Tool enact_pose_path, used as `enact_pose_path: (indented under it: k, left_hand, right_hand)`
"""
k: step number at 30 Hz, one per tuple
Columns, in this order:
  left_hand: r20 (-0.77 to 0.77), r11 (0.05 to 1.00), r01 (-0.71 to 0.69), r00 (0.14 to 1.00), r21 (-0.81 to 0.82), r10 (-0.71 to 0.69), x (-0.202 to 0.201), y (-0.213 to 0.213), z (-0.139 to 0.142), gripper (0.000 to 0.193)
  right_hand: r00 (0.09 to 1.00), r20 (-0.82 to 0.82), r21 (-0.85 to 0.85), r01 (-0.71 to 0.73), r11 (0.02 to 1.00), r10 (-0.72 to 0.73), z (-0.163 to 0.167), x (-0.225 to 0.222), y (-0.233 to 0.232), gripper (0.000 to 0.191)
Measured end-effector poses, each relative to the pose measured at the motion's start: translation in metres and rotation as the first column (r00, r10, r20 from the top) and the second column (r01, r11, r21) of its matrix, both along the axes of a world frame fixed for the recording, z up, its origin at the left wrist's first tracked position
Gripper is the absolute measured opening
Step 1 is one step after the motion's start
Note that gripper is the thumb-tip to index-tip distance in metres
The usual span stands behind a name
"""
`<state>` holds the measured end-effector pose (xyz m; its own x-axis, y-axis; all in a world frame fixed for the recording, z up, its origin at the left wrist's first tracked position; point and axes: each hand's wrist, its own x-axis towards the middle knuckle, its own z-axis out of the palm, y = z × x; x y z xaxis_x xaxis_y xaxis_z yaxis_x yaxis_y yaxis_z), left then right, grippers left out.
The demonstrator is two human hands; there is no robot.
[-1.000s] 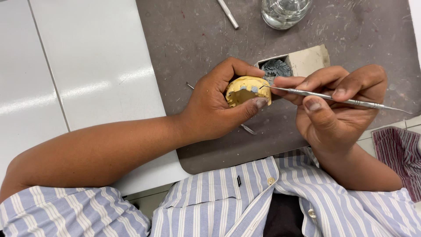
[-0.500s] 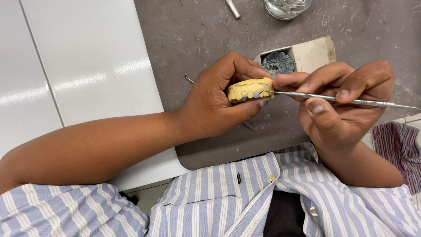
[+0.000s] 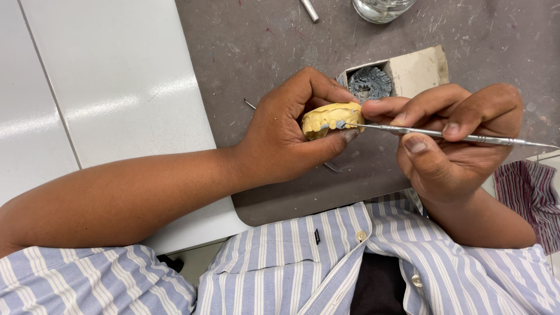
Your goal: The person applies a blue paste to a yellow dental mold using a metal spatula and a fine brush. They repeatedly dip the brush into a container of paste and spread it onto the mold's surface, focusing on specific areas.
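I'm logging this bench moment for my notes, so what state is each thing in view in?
Left hand: closed around the yellow dental cast.
Yellow dental cast: held off the mat, grey material on its top.
Right hand: pinching the metal instrument.
Metal instrument: near level, tip touching the cast.
Small box: open, grey material inside.
Glass jar: upright, cut off by the frame edge.
Striped cloth: crumpled.

The top edge cut off the glass jar (image 3: 382, 9) and a metal rod (image 3: 309, 10). The left hand (image 3: 286, 137) hid the underside of the yellow cast (image 3: 329, 118) and most of a thin tool (image 3: 249, 104) behind it. The striped cloth (image 3: 532, 195) ran past the right edge.
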<state>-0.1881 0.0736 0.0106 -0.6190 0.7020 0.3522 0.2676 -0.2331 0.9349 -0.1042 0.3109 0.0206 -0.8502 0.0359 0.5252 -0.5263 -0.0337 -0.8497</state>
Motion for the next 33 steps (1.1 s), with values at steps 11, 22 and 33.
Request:
enact_pose_path:
  k: [11, 22, 33]
  left_hand:
    - [-0.018, 1.000, -0.013, 1.000, -0.008, 0.013, -0.0010, 0.0008, -0.0013, 0.034]
    - [-0.005, 1.000, -0.011, 1.000, -0.013, 0.011, -0.0010, 0.0010, 0.0000, 0.033]
    - [0.014, 1.000, -0.011, 1.000, -0.007, 0.011, -0.0001, 0.0022, -0.0015, 0.032]
  right_hand:
    - [1.000, -0.001, 0.006, 0.010, 1.000, -0.010, -0.0020, -0.0012, 0.0007, 0.032]
    - [1.000, 0.008, -0.024, 0.021, 0.999, -0.021, -0.0024, -0.0008, -0.0002, 0.032]
    - [1.000, -0.001, 0.020, 0.018, 1.000, -0.018, -0.0026, -0.0004, 0.0003, 0.030]
